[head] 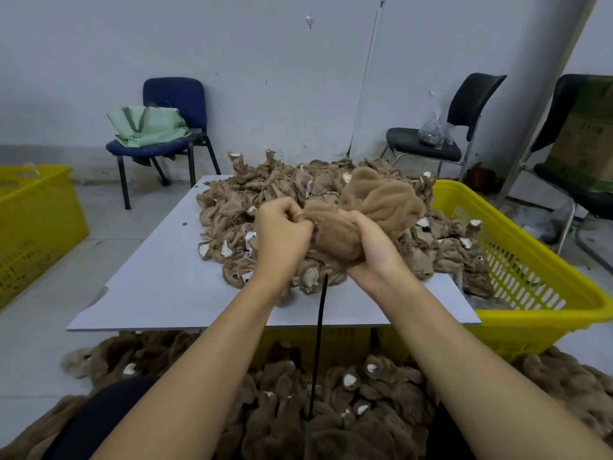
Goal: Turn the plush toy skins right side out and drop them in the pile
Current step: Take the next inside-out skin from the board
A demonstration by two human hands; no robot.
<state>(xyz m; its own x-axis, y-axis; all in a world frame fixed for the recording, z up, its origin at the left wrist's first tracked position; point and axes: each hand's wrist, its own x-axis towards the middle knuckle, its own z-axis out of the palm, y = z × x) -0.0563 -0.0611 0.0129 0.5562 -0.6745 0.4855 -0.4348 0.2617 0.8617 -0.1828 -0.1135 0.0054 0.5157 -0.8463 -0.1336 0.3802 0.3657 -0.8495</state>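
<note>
A brown plush toy skin [374, 202] is held up above the table, its furry side showing at the top right. My left hand [282, 232] pinches its left edge with curled fingers. My right hand [368, 244] grips its lower part from underneath. Behind them a heap of inside-out skins [252, 194], tan with white patches, covers the far half of the white table [159, 287]. On the floor under my arms lies a pile of furry brown skins [331, 410]. A thin black rod [319, 343] stands upright between my forearms.
Yellow slatted baskets stand at the right [517, 260] and the far left [33, 220]. A blue chair [175, 127] with a green bag and a black chair [441, 141] with a plastic bag stand by the wall. A cardboard box [583, 134] sits on a chair far right.
</note>
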